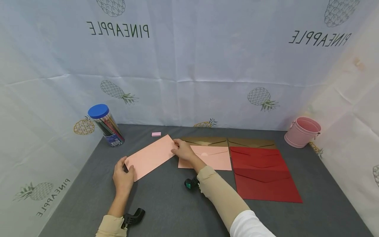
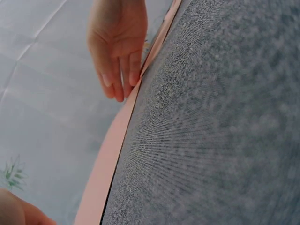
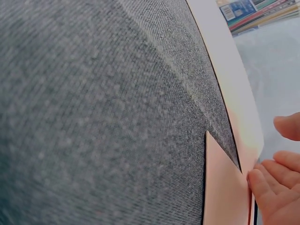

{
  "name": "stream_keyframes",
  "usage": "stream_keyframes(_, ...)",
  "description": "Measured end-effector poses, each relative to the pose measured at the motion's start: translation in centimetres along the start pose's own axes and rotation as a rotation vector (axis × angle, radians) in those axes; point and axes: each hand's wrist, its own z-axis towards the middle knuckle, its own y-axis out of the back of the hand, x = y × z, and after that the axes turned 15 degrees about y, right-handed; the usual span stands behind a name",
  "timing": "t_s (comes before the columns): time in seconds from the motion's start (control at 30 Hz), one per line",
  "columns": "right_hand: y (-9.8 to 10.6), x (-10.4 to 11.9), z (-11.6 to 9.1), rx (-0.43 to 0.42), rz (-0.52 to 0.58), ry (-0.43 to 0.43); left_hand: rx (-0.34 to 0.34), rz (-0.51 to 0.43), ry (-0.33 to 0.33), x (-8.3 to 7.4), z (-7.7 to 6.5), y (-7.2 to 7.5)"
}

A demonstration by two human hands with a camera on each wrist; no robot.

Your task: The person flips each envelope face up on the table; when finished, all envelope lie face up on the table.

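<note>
A plain pale pink envelope [image 1: 151, 157] lies slanted on the dark grey cloth, left of the other envelopes. My left hand [image 1: 122, 176] is at its left end, thumb and fingers spread along the short edge. At the opposite end, my right hand [image 1: 184, 152] touches the edge, its fingers fairly straight. The left wrist view shows that right hand [image 2: 119, 51] with fingertips against the pink paper [image 2: 110, 150]. In the right wrist view, the thumb stands apart from the fingers [image 3: 274, 180]. Partly under my right wrist lies another pink envelope [image 1: 214, 159], flap side up.
Brown envelopes [image 1: 251, 142] lie behind the pink one and the overlapping red envelopes [image 1: 263, 177]. A blue-lidded jar of pencils [image 1: 108, 126] stands at the back left, near a small pink block [image 1: 156, 134]. A pink bucket [image 1: 301, 133] stands at the back right.
</note>
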Motion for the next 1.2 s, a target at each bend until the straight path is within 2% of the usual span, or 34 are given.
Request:
stream_keyframes(0.17, 0.0, 0.0, 0.0, -0.037, 0.059, 0.011, -0.050, -0.112, -0.022, 0.1, 0.3, -0.1)
stream_keyframes(0.3, 0.0, -0.1, 0.0, -0.075, 0.124, 0.004, -0.059, -0.197, -0.009, -0.1, 0.3, 0.0)
stream_keyframes(0.43, 0.0, -0.6, 0.0, -0.099, 0.173, -0.002, -0.036, -0.266, 0.013, -0.2, 0.4, 0.0)
stream_keyframes(0.6, 0.0, -1.1, 0.0, -0.109, 0.206, 0.022, 0.042, -0.355, 0.099, 0.0, 0.8, 0.0)
stream_keyframes(0.7, 0.0, -1.3, 0.0, -0.111, 0.214, 0.057, 0.048, -0.404, 0.135, 0.0, 1.0, 0.0)
stream_keyframes(0.83, 0.1, -1.2, -0.1, -0.118, 0.213, 0.101, 0.008, -0.435, 0.134, -0.2, 1.0, 0.1)
stream_keyframes(0.93, 0.2, -1.0, -0.1, -0.129, 0.216, 0.119, 0.002, -0.461, 0.134, -0.3, 0.9, 0.3)
stream_keyframes(1.2, 1.5, -0.7, -0.5, -0.168, 0.294, 0.170, 0.064, -0.582, 0.142, -0.6, 0.9, 0.6)
